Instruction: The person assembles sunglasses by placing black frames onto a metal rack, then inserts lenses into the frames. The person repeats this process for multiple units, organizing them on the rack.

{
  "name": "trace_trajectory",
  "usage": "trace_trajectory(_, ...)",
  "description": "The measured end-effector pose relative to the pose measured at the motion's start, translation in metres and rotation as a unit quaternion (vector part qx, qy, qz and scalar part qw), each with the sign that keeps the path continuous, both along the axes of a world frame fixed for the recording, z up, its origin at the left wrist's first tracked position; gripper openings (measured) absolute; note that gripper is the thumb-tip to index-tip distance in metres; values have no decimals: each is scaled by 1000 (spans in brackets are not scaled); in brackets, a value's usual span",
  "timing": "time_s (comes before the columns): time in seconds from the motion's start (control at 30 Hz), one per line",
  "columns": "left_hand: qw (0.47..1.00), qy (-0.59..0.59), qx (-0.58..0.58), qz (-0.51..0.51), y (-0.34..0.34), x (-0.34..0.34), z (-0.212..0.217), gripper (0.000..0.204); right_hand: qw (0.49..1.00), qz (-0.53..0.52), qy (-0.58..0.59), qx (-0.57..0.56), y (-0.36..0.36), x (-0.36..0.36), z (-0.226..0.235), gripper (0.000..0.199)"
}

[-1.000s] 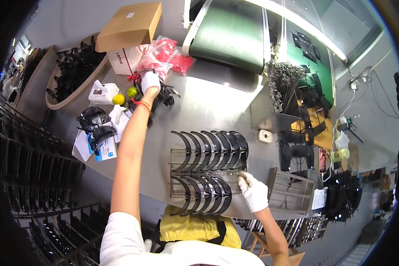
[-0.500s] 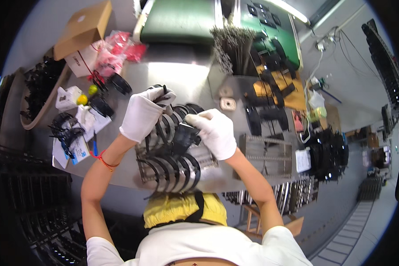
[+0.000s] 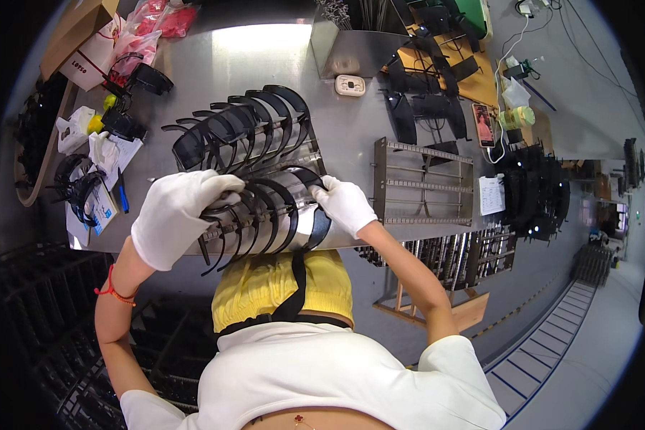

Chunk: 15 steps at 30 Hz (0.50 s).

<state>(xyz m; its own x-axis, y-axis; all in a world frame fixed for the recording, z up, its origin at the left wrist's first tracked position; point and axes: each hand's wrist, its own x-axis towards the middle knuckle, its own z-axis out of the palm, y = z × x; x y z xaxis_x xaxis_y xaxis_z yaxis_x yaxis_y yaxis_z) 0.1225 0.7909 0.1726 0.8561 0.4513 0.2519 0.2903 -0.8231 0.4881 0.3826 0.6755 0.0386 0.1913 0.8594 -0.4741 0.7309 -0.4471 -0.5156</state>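
Observation:
Several glossy black curved visor-like pieces stand in two rows on a metal rack at the table's front edge. My left hand, in a white glove, is closed at the left end of the near row. What its fingers hold is hidden among the black pieces. At the other end of that row, my gloved right hand pinches the rightmost curved black piece between thumb and fingers. The rack lies between my two hands.
An unloaded metal rack lies to the right. Beyond it are black parts on yellow sheets, plus a phone on a cable. A small white case sits behind. Papers, a blue pen and black headband-like parts crowd the left.
My hands have come down from above the rack, where they were handling black pieces, to opposite ends of its near row. The whole view has shifted, with the table appearing higher.

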Motion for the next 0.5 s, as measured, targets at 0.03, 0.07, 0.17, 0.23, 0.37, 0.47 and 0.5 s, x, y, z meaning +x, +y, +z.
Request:
trace_trajectory(0.03, 1000, 13, -13, 21, -4, -2, 6, 31, 1000, -4, 15, 16, 2, -4, 2, 35)
trace_trajectory(0.07, 999, 10, -38, 32, -6, -6, 5, 30, 1000, 15, -2, 23, 4, -9, 2, 33)
trace_trajectory(0.17, 993, -13, -106, 53, -11, -18, 5, 22, 994, 81, -48, 55, 10, -18, 4, 29)
trace_trajectory(0.23, 966, -74, -238, 74, -19, -27, 5, 8, 995, 85, -34, 33, 14, -10, 5, 28)
trace_trajectory(0.37, 873, -190, -441, 88, -30, -33, 8, 21, 996, 40, 17, 79, 8, -9, -12, 27)
trace_trajectory(0.47, 833, -247, -490, 63, -30, -40, 0, 23, 981, 76, 25, 176, 9, -11, -31, 27)
trace_trajectory(0.5, 820, -262, -506, 55, -29, -43, -2, 23, 987, 89, 7, 130, 9, -8, -25, 27)
